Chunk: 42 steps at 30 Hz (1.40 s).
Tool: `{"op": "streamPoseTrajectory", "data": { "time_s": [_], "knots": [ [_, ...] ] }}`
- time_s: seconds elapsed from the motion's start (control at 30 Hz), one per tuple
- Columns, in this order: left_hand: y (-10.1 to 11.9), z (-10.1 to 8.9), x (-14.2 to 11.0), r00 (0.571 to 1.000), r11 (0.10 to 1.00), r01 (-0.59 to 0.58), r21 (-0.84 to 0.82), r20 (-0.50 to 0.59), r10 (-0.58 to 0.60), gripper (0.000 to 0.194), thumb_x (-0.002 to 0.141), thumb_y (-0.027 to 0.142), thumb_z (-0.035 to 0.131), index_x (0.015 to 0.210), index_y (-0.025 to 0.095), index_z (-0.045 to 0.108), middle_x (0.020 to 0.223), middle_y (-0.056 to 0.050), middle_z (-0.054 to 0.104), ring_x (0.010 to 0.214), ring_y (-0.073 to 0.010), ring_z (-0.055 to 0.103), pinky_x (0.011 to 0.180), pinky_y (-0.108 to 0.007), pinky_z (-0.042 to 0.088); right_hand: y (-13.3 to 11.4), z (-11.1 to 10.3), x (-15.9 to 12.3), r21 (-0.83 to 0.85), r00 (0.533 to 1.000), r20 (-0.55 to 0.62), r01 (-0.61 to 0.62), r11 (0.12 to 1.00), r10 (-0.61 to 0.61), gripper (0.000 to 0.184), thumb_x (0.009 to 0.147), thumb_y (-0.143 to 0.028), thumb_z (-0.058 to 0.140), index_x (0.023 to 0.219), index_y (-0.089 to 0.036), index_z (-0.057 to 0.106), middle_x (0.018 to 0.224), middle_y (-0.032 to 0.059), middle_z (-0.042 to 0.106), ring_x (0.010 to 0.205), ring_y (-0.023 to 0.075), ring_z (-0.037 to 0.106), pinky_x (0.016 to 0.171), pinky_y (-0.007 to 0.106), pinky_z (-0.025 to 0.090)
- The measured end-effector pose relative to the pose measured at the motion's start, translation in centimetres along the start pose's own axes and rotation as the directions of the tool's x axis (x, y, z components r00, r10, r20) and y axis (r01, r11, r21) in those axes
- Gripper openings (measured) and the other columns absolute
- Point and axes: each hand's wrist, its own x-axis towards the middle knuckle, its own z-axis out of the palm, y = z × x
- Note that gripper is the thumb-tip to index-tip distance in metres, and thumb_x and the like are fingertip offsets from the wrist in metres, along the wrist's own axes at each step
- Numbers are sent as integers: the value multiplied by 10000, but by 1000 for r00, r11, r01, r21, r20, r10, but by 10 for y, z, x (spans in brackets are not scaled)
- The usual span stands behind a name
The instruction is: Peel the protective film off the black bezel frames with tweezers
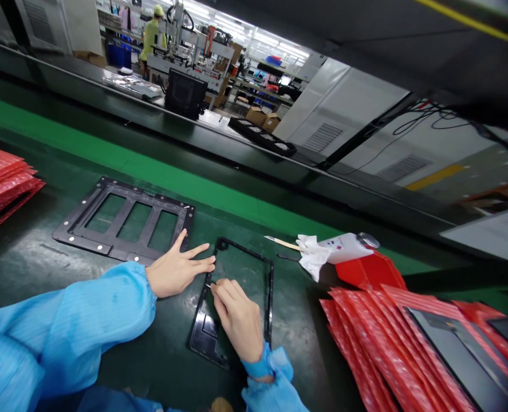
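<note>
A thin black rectangular frame [271,286] lies on the bench, with a glossy panel across its near left corner. My right hand [239,315] is over its left side, fingertips pinched on a small thin tool with a shiny tip [208,285]. That tip is at the frame's left edge; the rest of the tool is hidden in my fingers. With its fingers spread, my left hand [176,269] reaches to the same edge, higher up. Beyond that hand lies a black fixture plate [125,220] with three openings and several round silver dots along its border.
Red bubble bags [378,343] with flat dark panels are stacked at right, and more red bags [7,186] at left. A white bottle [350,247], a white cloth [314,254] and a pale-handled knife [283,242] lie behind the frame. A raised ledge [219,154] runs along the back.
</note>
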Motion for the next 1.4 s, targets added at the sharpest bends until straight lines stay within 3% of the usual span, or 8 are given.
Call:
{"op": "streamPoseTrajectory", "data": {
  "time_s": [0.23, 0.47, 0.77, 0.9, 1.0, 1.17, 1.4],
  "knots": [
    [1, -2, 0, 1000, 1000, 9, -28, 18, -9, 451, 907, 92, 396, 1332, 226, 466, 1416, -24, 494, 1401, -213, 307, 1131, -610, -110, -1, 1, 2, 43, 997, -41, -67, 997, 69, 235, 1012, -189, 346, 877, -218, 536, 889, 42, 590, 862, 188, 558, 692, 284, 454],
    [-1, 0, 0, 1000, 1000, -3, -15, 9, 3, 457, 897, 93, 412, 1329, 230, 466, 1406, -27, 506, 1401, -215, 309, 1128, -626, -89, 2, 1, 0, -17, 1000, 15, 21, 1000, -20, 241, 998, -144, 355, 883, -211, 554, 960, 45, 617, 855, 189, 540, 675, 297, 452],
    [0, 0, 0, 1000, 1000, -5, -13, -1, 5, 441, 912, 103, 401, 1327, 233, 476, 1393, -37, 519, 1402, -212, 309, 1128, -622, -97, 3, -3, -1, 28, 999, 16, 39, 999, -39, 234, 997, -166, 360, 945, -223, 581, 954, 46, 627, 846, 190, 564, 661, 292, 467],
    [0, 0, -1, 1000, 1000, -7, -11, -4, 7, 455, 904, 99, 405, 1331, 239, 477, 1384, -45, 528, 1401, -212, 310, 1129, -625, -87, 0, -2, 1, 32, 998, -53, -16, 999, 18, 246, 1004, -183, 350, 913, -219, 576, 903, 48, 615, 853, 191, 566, 688, 293, 476],
    [0, 0, -1, 1000, 1000, -6, -10, -4, 6, 463, 897, 89, 409, 1331, 236, 477, 1388, -41, 525, 1403, -213, 306, 1128, -628, -90, -1, -1, 2, 1, 999, -38, -32, 1000, 32, 240, 998, -163, 352, 921, -216, 573, 922, 49, 616, 868, 197, 562, 684, 298, 476],
    [0, 1, -1, 1000, 1000, -4, -10, 2, 4, 462, 898, 89, 402, 1330, 236, 479, 1394, -36, 519, 1403, -215, 305, 1130, -626, -81, 1, -4, 0, -25, 999, 26, 36, 999, -35, 253, 982, -119, 343, 966, -209, 580, 976, 56, 635, 868, 202, 565, 679, 305, 487],
    [0, 1, -1, 1000, 1000, -6, -12, 5, 6, 453, 910, 102, 389, 1330, 243, 485, 1383, -43, 530, 1403, -214, 305, 1125, -633, -87, 5, -3, -1, 24, 999, -23, 47, 999, -47, 236, 995, -170, 365, 929, -222, 585, 939, 52, 630, 836, 186, 578, 659, 284, 485]
  ]
}}
